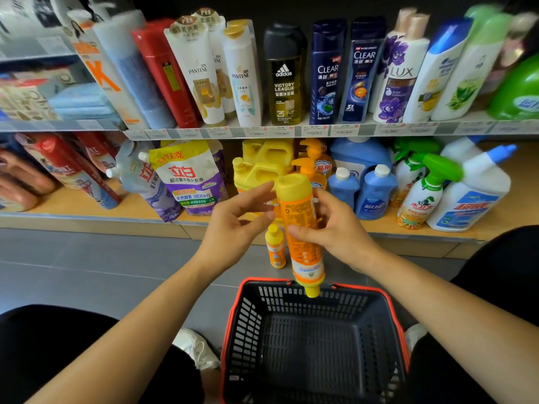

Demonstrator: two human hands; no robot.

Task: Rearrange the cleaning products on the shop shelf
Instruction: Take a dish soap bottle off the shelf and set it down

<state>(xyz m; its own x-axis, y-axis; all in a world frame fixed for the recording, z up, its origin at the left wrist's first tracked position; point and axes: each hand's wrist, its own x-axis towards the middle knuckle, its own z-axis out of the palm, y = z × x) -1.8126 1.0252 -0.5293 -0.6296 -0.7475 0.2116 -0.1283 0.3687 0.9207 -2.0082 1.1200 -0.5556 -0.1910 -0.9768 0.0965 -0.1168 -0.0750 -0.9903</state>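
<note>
A: What place is this, from the head camera?

B: A shop aisle with a grey tiled floor. The upper shelf (291,130) carries shampoo and shower gel; the lower wooden shelf (87,211) carries laundry pouches, yellow jugs (262,167), blue bottles and spray bottles.

A: And the hands?

B: The right hand (329,228) is closed around an orange-yellow bottle (302,228), held upside down above the front edge of the lower shelf, its cap pointing to the far rim of the basket (379,290). The left hand (242,220) is spread wide, just beside the bottle, holding nothing.

A: How far is the work?

B: I think near its end. The basket looks bare inside. One small orange bottle (275,247) stands on the floor before the shelf's front edge, so it and the held bottle are not yet on the shelf.
</note>
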